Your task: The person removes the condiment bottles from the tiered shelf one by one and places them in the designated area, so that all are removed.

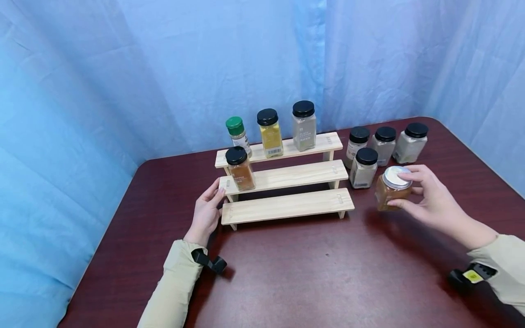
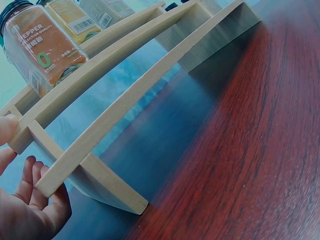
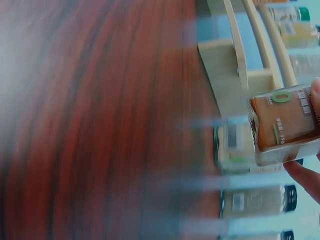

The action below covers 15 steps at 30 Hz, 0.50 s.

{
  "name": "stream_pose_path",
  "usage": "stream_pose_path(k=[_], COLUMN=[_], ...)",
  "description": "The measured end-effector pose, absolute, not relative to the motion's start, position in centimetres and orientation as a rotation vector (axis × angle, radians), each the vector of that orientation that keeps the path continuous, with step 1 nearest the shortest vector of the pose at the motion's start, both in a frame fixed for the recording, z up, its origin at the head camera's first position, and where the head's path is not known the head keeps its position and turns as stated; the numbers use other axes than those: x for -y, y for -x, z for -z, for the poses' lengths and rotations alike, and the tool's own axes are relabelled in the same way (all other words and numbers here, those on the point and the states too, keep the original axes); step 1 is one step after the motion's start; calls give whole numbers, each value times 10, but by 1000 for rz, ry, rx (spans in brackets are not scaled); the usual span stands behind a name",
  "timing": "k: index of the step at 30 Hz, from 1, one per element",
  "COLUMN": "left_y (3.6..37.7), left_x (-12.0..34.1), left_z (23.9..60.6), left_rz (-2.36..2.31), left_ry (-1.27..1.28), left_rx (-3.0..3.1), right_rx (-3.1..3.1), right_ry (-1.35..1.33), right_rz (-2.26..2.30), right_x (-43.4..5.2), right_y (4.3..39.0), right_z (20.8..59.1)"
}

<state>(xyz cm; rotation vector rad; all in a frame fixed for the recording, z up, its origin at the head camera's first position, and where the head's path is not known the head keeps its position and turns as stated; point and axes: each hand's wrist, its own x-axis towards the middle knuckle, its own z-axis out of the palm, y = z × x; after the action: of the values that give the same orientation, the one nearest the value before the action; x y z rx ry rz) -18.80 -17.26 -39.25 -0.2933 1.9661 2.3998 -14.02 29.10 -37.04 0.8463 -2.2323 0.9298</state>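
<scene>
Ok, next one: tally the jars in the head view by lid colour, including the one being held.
Black-lidded jars: 7
Green-lidded jar: 1
Silver-lidded jar, the held one: 1
Total: 9 jars

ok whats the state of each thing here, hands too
wooden rack, standing
left hand, gripping rack
silver-lidded jar, lid on, held
right hand, gripping that jar
green-capped jar, closed, upright
yellow jar, closed, upright
grey jar on rack, closed, upright
orange-brown jar, closed, upright
four rightmost black-lidded jars, closed, upright
</scene>
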Motion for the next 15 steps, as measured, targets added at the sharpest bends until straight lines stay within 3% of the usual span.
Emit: stream_pose_path(k=[15], left_y=[188], left_x=[172], left_z=[392], left_rz=[-2429], left_ry=[284], left_rx=[-1947], right_rx=[2411], right_ry=[-528], right_rz=[-876], right_x=[-319], right_y=[155], right_z=[373])
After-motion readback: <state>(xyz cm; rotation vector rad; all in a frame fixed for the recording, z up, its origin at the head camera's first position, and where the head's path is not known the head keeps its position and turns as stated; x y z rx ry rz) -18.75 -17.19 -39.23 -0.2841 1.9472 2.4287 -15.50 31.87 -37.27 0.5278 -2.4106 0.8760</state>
